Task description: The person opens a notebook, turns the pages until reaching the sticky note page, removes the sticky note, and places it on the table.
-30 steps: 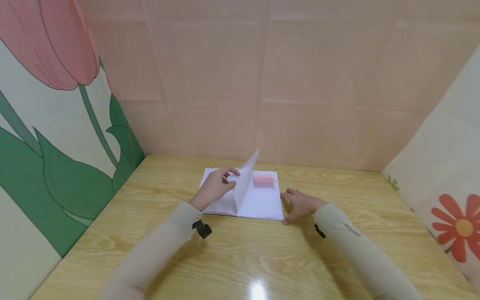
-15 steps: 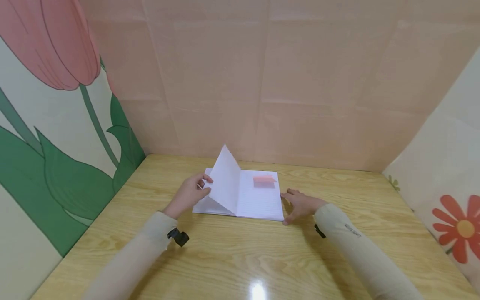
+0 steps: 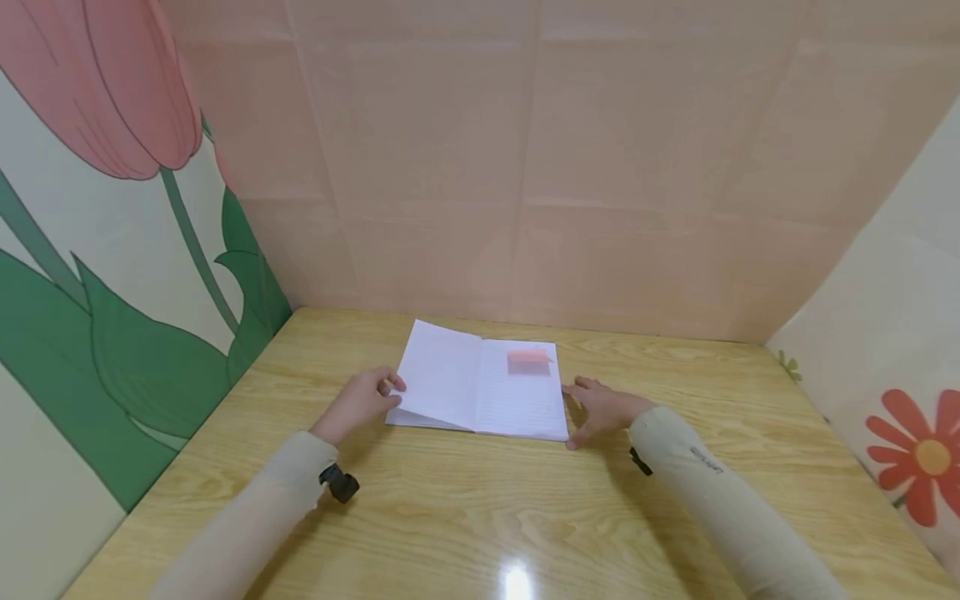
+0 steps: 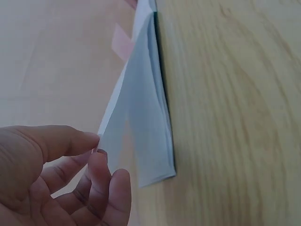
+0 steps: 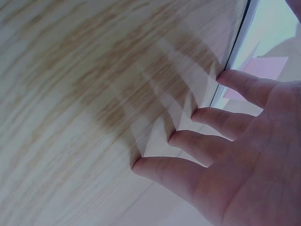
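Head view: an open notebook [image 3: 480, 387] is laid flat on a wooden table [image 3: 487, 517], toward the 12 o'clock side near the back wall [image 3: 525, 167]. A pink sticky note [image 3: 528, 361] is stuck at the top of the right-hand page. The left hand [image 3: 360, 400] is placed at the notebook's 9 o'clock edge, with the edge of a thin white page [image 3: 438, 375] pinched between thumb and fingers; that page is raised slightly off the stack. The right hand [image 3: 603, 408] is set at the 3 o'clock edge, fingers spread and relaxed, fingertips down on the table just beside the cover. Both forearms are covered by beige sleeves. Bare glossy wood is seen from 4 to 8 o'clock; painted flower panels close off both sides.

Left wrist view: the page [image 4: 136, 117] is seen held at its edge between thumb and fingertips of the left hand [image 4: 61, 183]. The sheet is thin, smooth, lifted in a wedge over the pages below.

Right wrist view: the right hand [image 5: 225, 150] is shown with fingers apart and nearly straight, nothing gripped, tips on grained wood beside the notebook [image 5: 263, 42] edge.
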A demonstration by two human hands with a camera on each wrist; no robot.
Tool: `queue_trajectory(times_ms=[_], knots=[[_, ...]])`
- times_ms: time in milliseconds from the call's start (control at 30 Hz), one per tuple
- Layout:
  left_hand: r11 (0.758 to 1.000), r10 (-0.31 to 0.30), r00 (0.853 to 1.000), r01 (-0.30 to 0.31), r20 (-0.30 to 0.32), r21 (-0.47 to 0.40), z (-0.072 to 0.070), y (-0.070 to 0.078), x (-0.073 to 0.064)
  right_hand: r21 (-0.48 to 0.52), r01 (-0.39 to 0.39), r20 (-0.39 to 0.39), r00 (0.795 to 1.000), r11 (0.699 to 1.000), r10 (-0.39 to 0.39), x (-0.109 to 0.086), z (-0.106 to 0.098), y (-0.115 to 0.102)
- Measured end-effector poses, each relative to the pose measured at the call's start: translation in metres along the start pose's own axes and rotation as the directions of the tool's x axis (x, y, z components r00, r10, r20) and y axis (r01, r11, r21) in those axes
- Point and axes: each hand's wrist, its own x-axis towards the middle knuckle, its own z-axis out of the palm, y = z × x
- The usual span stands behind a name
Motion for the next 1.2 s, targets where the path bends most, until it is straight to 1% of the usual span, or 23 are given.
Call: queue_trajectory(times_ms=[267, 400, 433, 500, 567, 633, 800, 1000, 1200], knots=[[0.998, -0.066, 0.995, 0.066, 0.081, -0.004, 0.005, -0.010, 0.003, 0.014, -0.002, 0.003, 1.000, 1.000, 0.001, -0.002, -0.001, -0.001], [0.997, -0.078, 0.991, 0.078, 0.105, 0.003, 0.009, -0.017, 0.007, 0.012, 0.006, -0.001, 1.000, 1.000, -0.006, -0.003, -0.001, -0.001], [0.997, -0.074, 0.992, 0.074, 0.107, 0.010, 0.011, -0.019, 0.008, 0.012, 0.007, -0.001, 1.000, 1.000, -0.007, -0.003, -0.001, -0.002], [0.998, -0.051, 0.993, 0.047, 0.107, 0.031, 0.012, -0.023, 0.009, 0.013, 0.006, 0.000, 1.000, 1.000, -0.006, -0.004, -0.001, -0.003], [0.998, -0.031, 0.994, 0.026, 0.106, 0.053, 0.014, -0.024, 0.009, 0.015, 0.001, 0.000, 1.000, 1.000, -0.002, -0.005, -0.001, -0.004], [0.997, -0.024, 0.995, 0.017, 0.099, 0.078, 0.016, -0.024, 0.010, 0.017, -0.002, 0.001, 1.000, 1.000, 0.002, -0.006, -0.002, -0.005], [0.993, -0.045, 0.995, 0.034, 0.091, 0.116, 0.018, -0.024, 0.012, 0.013, -0.009, 0.003, 1.000, 1.000, 0.009, -0.006, -0.002, -0.006], [0.988, -0.054, 0.995, 0.041, 0.085, 0.152, 0.017, -0.024, 0.013, 0.009, -0.013, 0.001, 1.000, 1.000, 0.013, -0.004, -0.001, -0.005], [0.989, -0.061, 0.993, 0.047, 0.097, 0.137, 0.017, -0.024, 0.013, 0.000, -0.020, -0.009, 1.000, 1.000, 0.020, -0.001, 0.000, 0.000]])
